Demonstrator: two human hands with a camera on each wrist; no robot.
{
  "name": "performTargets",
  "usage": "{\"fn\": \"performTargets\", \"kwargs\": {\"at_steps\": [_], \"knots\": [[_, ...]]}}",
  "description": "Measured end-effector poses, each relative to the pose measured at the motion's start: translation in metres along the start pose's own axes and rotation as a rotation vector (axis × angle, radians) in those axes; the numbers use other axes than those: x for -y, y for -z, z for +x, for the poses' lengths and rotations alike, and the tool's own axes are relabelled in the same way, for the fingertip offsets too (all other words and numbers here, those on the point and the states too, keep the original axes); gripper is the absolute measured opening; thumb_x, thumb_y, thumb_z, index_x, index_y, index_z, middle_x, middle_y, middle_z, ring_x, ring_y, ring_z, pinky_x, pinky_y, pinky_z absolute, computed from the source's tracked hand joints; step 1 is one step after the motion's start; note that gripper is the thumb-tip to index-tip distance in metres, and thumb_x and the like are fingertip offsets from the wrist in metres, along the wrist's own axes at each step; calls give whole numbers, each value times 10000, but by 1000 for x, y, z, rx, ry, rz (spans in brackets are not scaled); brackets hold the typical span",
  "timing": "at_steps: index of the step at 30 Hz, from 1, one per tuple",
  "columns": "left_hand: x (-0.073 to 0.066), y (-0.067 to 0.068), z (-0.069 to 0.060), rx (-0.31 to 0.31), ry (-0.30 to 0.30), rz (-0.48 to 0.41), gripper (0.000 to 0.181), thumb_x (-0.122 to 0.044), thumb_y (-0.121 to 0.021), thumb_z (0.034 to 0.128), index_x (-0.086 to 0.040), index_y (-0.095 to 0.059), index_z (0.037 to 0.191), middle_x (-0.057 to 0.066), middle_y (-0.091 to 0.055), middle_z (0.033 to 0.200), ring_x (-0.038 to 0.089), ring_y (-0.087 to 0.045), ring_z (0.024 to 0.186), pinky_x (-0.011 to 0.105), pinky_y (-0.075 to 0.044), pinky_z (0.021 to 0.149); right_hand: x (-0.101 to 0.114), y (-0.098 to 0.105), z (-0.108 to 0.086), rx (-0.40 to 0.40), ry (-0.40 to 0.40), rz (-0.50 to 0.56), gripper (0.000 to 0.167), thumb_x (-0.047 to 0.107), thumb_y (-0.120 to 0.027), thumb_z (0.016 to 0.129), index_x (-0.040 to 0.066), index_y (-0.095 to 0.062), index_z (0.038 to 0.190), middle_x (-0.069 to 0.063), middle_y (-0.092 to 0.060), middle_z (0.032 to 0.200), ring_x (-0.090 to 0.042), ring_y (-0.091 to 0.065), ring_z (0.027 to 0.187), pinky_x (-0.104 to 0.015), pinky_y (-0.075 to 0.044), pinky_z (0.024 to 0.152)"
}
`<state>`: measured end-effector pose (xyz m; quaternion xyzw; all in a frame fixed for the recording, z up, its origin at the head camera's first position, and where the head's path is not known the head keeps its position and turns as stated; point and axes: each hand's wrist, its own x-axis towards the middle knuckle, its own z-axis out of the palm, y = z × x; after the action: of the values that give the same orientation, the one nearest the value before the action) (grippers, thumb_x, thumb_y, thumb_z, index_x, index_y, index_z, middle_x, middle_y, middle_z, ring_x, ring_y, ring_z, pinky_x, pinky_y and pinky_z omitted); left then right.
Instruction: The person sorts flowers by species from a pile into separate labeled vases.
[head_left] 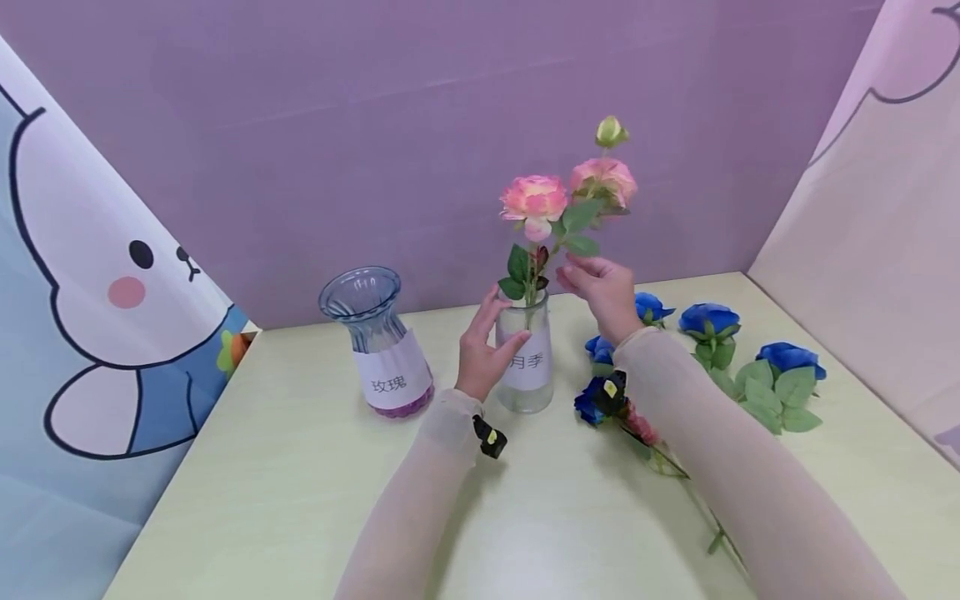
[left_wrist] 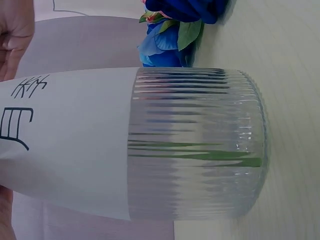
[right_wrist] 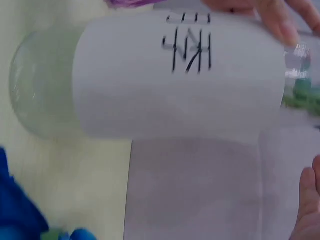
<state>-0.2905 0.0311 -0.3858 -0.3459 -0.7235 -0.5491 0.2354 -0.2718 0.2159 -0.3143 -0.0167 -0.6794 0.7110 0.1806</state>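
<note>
A clear ribbed glass vase (head_left: 525, 396) with a handwritten white paper label stands upright on the table. My left hand (head_left: 483, 350) holds it near the neck, with the thumb across the front and fingers at the side. Inside the vase are pink flowers (head_left: 534, 200) with two blooms and a pale bud; a green stem (left_wrist: 240, 161) reaches near the base in the left wrist view. To the right of the neck is my right hand (head_left: 600, 287), its fingertips close to the stem and leaves. In the right wrist view its fingers (right_wrist: 307, 192) look loosely extended, apart from the glass.
A bluish flared vase (head_left: 360, 300) with a white label and purple material at its base stands on the left. Blue flowers (head_left: 708, 321) lie on the right, partly under my right forearm, with a pink flower (head_left: 641, 427). A purple backdrop (head_left: 375, 167) closes the rear.
</note>
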Motion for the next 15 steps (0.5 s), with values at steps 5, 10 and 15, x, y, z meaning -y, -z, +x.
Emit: {"fn": "performTargets", "kwargs": {"at_steps": [5, 10, 15], "knots": [[0, 0, 0, 5, 14, 7, 394, -46, -754, 810, 36, -576, 1151, 246, -396, 1444, 367, -375, 1342, 437, -332, 1102, 1, 27, -2, 181, -99, -196, 419, 143, -582, 967, -59, -514, 1329, -269, -591, 1226, -91, -680, 903, -298, -535, 877], [0, 0, -1, 7, 22, 12, 396, -58, -759, 808, 25, -584, 1153, 224, -390, 1456, 358, -380, 1340, 436, -334, 1101, 2, 74, -9, 340, -163, -412, 467, 201, -594, 965, -42, -495, 1352, -249, -618, 1194, -150, -679, 916, -395, -543, 882], [0, -1, -1, -18, 0, 15, 402, -55, -766, 798, 22, -596, 1155, 206, -395, 1453, 346, -402, 1325, 414, -350, 1091, 1, 124, -21, 448, -233, -549, 548, 233, -625, 944, -55, -449, 1375, -242, -600, 1224, -260, -660, 983, -435, -552, 863]]}}
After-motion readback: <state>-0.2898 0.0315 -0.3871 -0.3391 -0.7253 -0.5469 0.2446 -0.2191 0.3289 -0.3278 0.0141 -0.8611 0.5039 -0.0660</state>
